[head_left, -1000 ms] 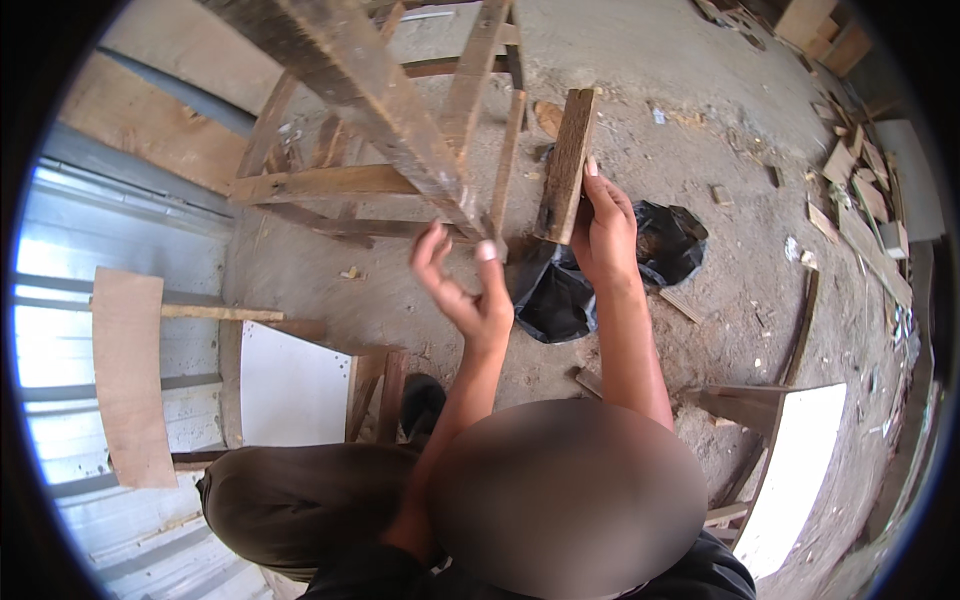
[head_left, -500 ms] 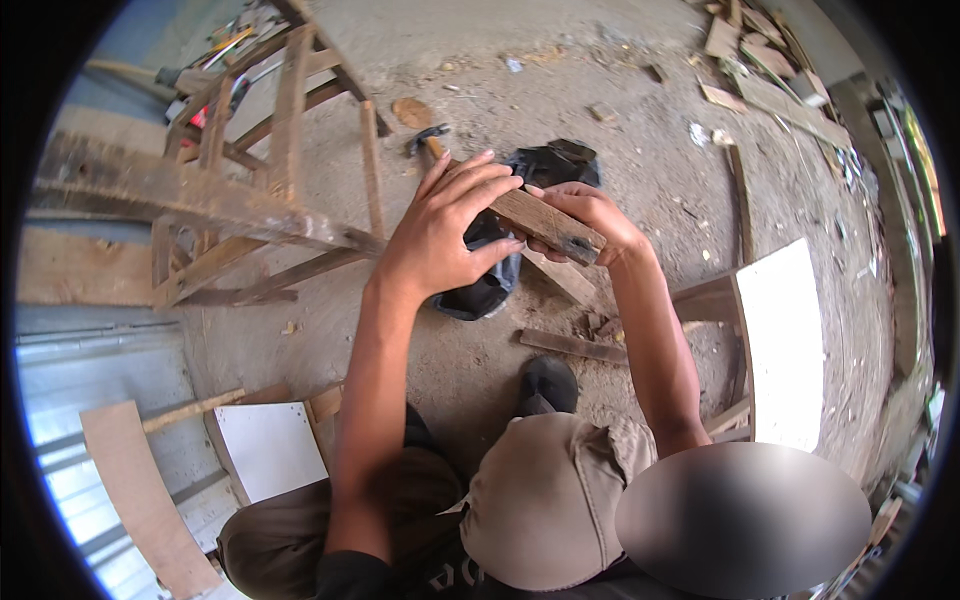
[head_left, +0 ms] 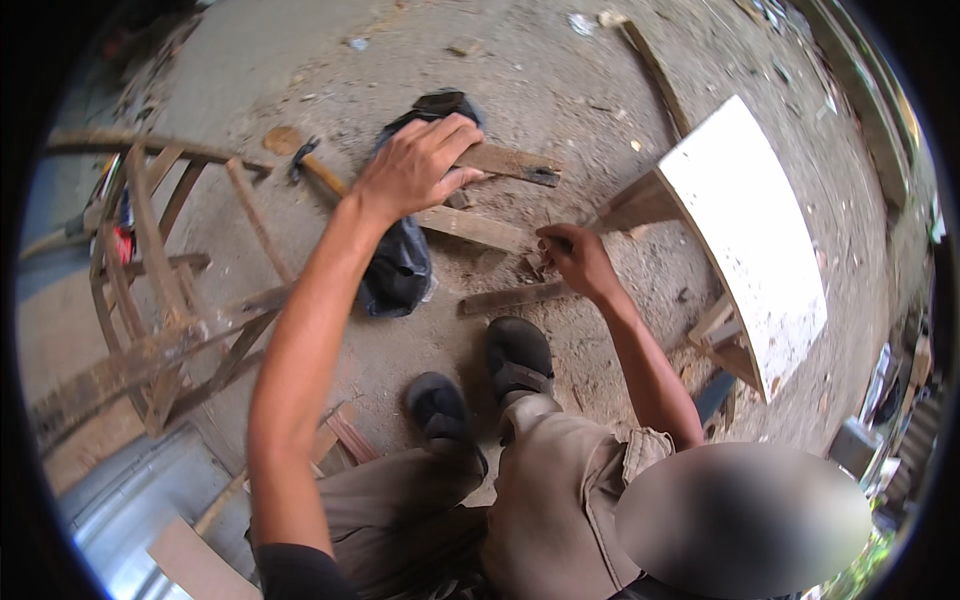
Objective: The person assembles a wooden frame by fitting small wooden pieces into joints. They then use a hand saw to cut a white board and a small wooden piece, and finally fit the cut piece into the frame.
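Note:
My left hand [head_left: 415,165] grips a short, worn wooden block [head_left: 512,163], fingers over its top and thumb along its near side. The block's dark, notched end points right. Lower and to the right, my right hand [head_left: 582,262] is apart from the block, thumb and fingertips pinched together. What they hold, if anything, is too small to make out. A claw hammer [head_left: 325,180] with a wooden handle lies left of my left hand. Below that hand are a black plastic bag [head_left: 398,275] and a pale wooden strip [head_left: 478,228].
A darker wooden strip [head_left: 515,297] lies in front of my shoes. To the right stands a wooden piece with a white panel [head_left: 745,230]. A wooden frame [head_left: 155,260] of bars stands at the left. A long stick [head_left: 655,75] lies on the dusty floor at the far right.
My right hand has let go of the wooden block and moved down from it. My left hand now holds the block alone, farther left in the view. The view has shifted.

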Action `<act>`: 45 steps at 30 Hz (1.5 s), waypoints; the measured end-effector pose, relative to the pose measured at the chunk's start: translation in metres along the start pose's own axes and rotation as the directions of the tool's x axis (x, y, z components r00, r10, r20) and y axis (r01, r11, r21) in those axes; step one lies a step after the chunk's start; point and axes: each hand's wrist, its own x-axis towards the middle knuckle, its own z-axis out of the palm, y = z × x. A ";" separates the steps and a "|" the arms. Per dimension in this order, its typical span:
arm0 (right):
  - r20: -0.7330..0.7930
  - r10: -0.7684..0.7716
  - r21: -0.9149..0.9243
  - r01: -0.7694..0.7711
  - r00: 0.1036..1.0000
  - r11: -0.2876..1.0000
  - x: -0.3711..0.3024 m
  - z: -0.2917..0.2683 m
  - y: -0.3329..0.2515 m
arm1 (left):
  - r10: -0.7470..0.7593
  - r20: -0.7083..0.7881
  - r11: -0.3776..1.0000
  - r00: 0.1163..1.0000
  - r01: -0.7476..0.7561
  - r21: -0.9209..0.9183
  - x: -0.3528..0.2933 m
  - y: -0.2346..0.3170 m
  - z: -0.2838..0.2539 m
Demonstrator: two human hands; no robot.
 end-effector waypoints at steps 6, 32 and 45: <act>-0.275 0.203 0.206 -0.149 0.940 0.967 -0.100 -0.037 0.003 | 0.556 0.028 0.816 0.831 -0.539 -0.209 0.108 0.038 0.017; -0.914 0.357 0.262 -0.952 -0.192 0.159 -0.367 0.030 0.168 | 0.597 -0.022 0.730 0.802 -0.554 -0.400 0.245 0.322 0.135; -0.827 0.549 0.540 -0.448 -0.122 0.713 -0.436 -0.073 0.044 | 0.601 -0.028 0.720 0.799 -0.556 -0.416 0.251 0.307 0.129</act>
